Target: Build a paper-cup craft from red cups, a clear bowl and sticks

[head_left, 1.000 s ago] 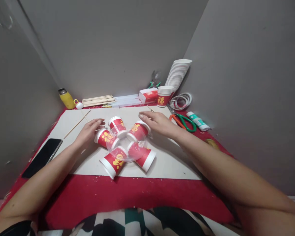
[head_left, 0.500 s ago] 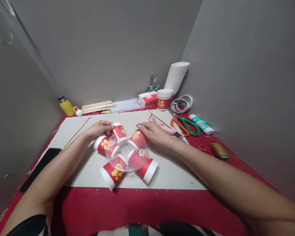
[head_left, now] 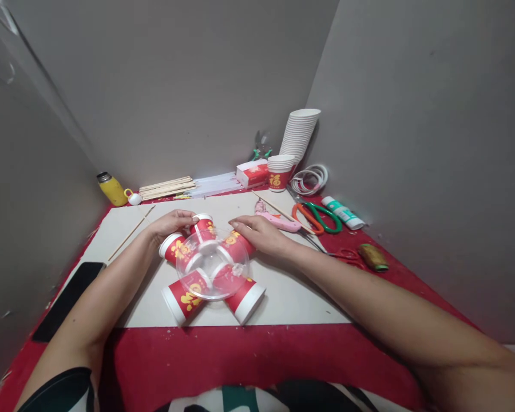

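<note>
Several red-and-white paper cups with gold characters lie on their sides in a ring, bases inward. Over their inner ends sits a clear round plastic piece (head_left: pixel 213 286), like a shallow bowl or lid. My left hand (head_left: pixel 171 224) is closed on the rim of the far paper cup (head_left: pixel 204 230), with fingertips at its white edge. Around the far-right cup (head_left: pixel 239 245) curves my right hand (head_left: pixel 261 233), its palm hiding the outer end. The left cup (head_left: pixel 173 248) lies just below my left hand. Nearest me are two more, a lower-left cup (head_left: pixel 187 297) and a lower-right cup (head_left: pixel 245 300).
A white board (head_left: pixel 292 303) covers part of the red table (head_left: pixel 257 355). Scissors (head_left: pixel 332 220), a pink glue gun (head_left: pixel 283 222) and a thread spool (head_left: pixel 373 257) lie right. Stacked cups (head_left: pixel 300 134) lean at the back. A black phone (head_left: pixel 71 300) and thin stick (head_left: pixel 131 233) lie left.
The whole view has shifted slightly, so things appear farther left. Both hands stay at the same two cups, and the ring keeps nearly the same arrangement.
</note>
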Available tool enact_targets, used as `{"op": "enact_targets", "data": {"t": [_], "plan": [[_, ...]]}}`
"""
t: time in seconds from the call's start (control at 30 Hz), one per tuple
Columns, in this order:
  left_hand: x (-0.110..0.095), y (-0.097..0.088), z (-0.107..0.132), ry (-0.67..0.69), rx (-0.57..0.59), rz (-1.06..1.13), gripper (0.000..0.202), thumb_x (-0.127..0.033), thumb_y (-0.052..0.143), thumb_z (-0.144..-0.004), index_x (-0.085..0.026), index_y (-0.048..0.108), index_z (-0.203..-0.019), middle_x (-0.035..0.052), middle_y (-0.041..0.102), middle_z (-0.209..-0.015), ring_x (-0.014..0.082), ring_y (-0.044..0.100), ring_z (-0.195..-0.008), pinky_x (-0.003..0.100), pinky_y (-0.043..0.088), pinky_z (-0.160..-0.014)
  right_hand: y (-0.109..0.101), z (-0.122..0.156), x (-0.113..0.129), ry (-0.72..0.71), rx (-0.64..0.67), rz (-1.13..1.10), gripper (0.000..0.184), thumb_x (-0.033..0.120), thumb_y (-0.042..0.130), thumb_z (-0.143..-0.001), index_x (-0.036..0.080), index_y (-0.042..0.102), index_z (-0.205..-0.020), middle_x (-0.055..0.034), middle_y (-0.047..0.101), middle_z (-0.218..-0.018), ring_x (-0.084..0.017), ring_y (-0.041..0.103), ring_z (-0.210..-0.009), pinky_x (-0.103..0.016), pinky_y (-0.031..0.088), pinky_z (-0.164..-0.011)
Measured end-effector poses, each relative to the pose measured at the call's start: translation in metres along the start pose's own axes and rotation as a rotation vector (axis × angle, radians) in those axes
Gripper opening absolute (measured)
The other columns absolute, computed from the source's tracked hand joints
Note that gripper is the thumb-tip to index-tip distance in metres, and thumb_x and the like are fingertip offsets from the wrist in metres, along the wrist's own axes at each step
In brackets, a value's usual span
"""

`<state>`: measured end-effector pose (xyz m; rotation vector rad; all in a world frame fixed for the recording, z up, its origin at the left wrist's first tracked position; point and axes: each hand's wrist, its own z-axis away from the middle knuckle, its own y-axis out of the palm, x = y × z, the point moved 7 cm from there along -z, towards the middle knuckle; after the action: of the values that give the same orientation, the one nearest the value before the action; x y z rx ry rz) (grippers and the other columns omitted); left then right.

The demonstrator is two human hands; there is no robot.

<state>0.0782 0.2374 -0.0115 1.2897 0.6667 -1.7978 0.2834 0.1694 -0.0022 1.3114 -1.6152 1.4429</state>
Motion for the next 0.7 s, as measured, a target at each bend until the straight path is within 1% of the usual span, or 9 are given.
{"op": "enact_targets", "data": {"t": [0.07,0.17,0.3,0.37,0.47,0.53,0.6,0.67,0.7], "plan": [[-0.006,-0.004,0.0,0.056,-0.052,0.052,0.029,-0.028,0.086,-0.065,-0.01,0.073,-0.085,0.0034,0.065,-0.064,0.0109,0.056,-0.051,0.022,0.044,-0.049,0.0,0.0,-0.007,0.112,-0.031,-0.165,0.024,0.033,0.063,-0.082,0.015,0.077,-0.089,-0.0101,0.077,-0.094,-0.023,0.069,-0.081,-0.038,0.055,-0.074],[-0.015,-0.02,0.002,0.162,-0.184,0.151,0.034,-0.026,0.083,-0.066,-0.011,0.071,-0.094,0.0066,0.071,-0.076,0.0143,0.065,-0.064,0.023,0.051,-0.057,-0.007,-0.001,-0.015,0.21,-0.102,-0.354,0.023,0.03,0.067,-0.075,0.014,0.077,-0.087,-0.0096,0.077,-0.086,-0.019,0.067,-0.067,-0.034,0.054,-0.064],[-0.018,-0.042,0.009,0.274,-0.373,0.257,0.026,-0.024,0.078,-0.067,-0.014,0.067,-0.088,0.0046,0.071,-0.077,0.0145,0.067,-0.067,0.024,0.054,-0.062,-0.031,-0.006,-0.018,0.221,-0.255,-0.574,0.023,0.029,0.073,-0.067,0.017,0.075,-0.087,-0.0042,0.074,-0.078,-0.016,0.065,-0.063,-0.031,0.054,-0.063],[-0.015,-0.044,0.013,0.303,-0.407,0.289,0.027,-0.025,0.076,-0.068,-0.013,0.066,-0.09,0.0054,0.072,-0.079,0.0165,0.068,-0.069,0.027,0.056,-0.064,-0.046,-0.01,-0.018,0.187,-0.345,-0.663,0.023,0.03,0.074,-0.066,0.019,0.073,-0.086,-0.0022,0.074,-0.08,-0.015,0.065,-0.066,-0.031,0.055,-0.066],[-0.008,-0.029,0.018,0.317,-0.383,0.309,0.031,-0.022,0.074,-0.068,-0.013,0.068,-0.097,0.0098,0.075,-0.091,0.0215,0.072,-0.079,0.033,0.059,-0.071,-0.063,-0.013,-0.016,0.142,-0.446,-0.759,0.022,0.029,0.074,-0.064,0.02,0.07,-0.084,-0.0012,0.074,-0.082,-0.015,0.066,-0.069,-0.03,0.055,-0.068],[-0.004,-0.012,0.022,0.296,-0.344,0.313,0.026,-0.017,0.073,-0.066,-0.014,0.069,-0.091,0.01,0.076,-0.093,0.0218,0.073,-0.083,0.032,0.059,-0.073,-0.069,-0.014,-0.015,0.123,-0.483,-0.799,0.021,0.029,0.075,-0.063,0.02,0.07,-0.082,-0.0021,0.074,-0.083,-0.017,0.067,-0.071,-0.032,0.056,-0.068],[-0.002,0.01,0.027,0.286,-0.252,0.321,0.024,-0.015,0.071,-0.065,-0.016,0.07,-0.089,0.0103,0.076,-0.099,0.0237,0.073,-0.091,0.035,0.059,-0.081,-0.07,-0.013,-0.014,0.111,-0.503,-0.825,0.021,0.028,0.076,-0.063,0.02,0.07,-0.082,-0.0038,0.075,-0.084,-0.019,0.068,-0.073,-0.034,0.057,-0.068],[-0.002,0.032,0.031,0.294,-0.109,0.338,0.037,-0.013,0.071,-0.065,-0.018,0.071,-0.101,0.0092,0.075,-0.109,0.0239,0.071,-0.098,0.036,0.057,-0.088,-0.067,-0.011,-0.012,0.106,-0.508,-0.844,0.021,0.028,0.077,-0.063,0.02,0.07,-0.082,-0.0045,0.075,-0.086,-0.02,0.068,-0.076,-0.035,0.058,-0.07],[-0.001,0.039,0.034,0.293,-0.077,0.351,0.04,-0.012,0.072,-0.065,-0.018,0.071,-0.104,0.0083,0.075,-0.109,0.0231,0.071,-0.097,0.036,0.056,-0.089,-0.064,-0.009,-0.011,0.106,-0.506,-0.852,0.021,0.028,0.077,-0.063,0.02,0.071,-0.081,-0.0045,0.075,-0.087,-0.02,0.069,-0.077,-0.036,0.058,-0.072]]}}
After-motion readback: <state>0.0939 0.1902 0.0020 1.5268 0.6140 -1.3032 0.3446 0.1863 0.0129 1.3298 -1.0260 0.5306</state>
